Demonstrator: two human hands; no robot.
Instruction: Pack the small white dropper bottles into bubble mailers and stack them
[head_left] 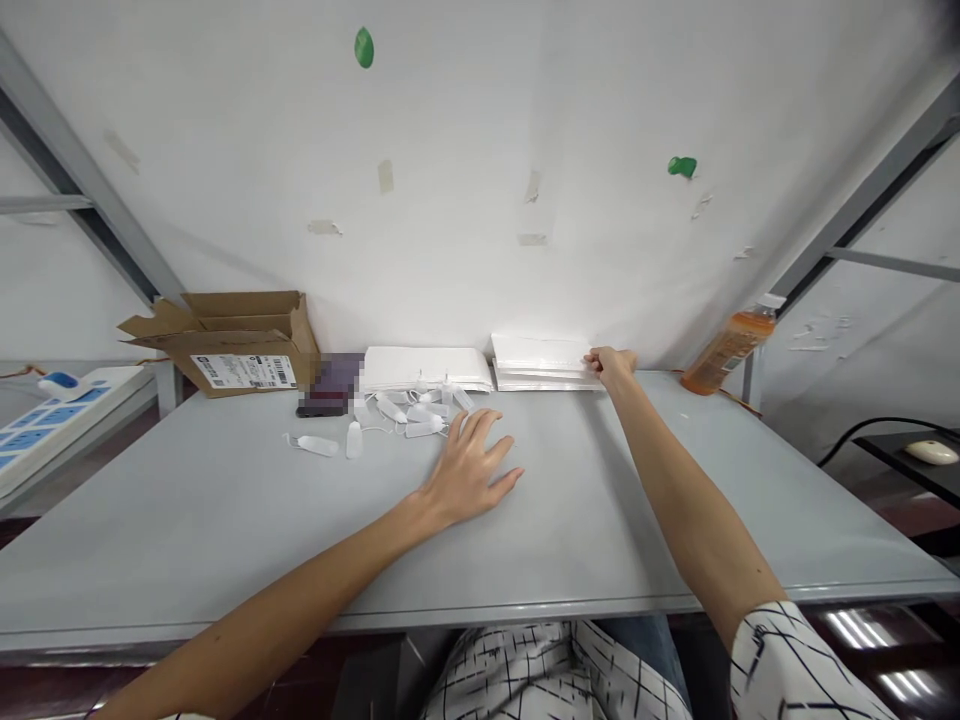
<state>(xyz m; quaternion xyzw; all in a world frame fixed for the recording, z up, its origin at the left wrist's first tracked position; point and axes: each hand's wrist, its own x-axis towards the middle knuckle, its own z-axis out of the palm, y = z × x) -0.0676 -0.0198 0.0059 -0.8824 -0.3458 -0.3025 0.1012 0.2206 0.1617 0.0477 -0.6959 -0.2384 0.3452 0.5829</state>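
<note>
My right hand reaches to the back of the table and pinches the right edge of a white sheet. That sheet is slightly raised over a stack of white sheets against the wall. My left hand rests over the grey tabletop with its fingers spread, holding nothing. Just beyond its fingertips lies a loose pile of small translucent plastic bottles with thin tips. One bottle lies apart to the left. Behind the pile is a second white stack.
An open cardboard box stands at the back left, with a dark, partly blurred object beside it. A bottle of orange liquid leans at the back right. Metal posts flank the table, and a power strip lies left.
</note>
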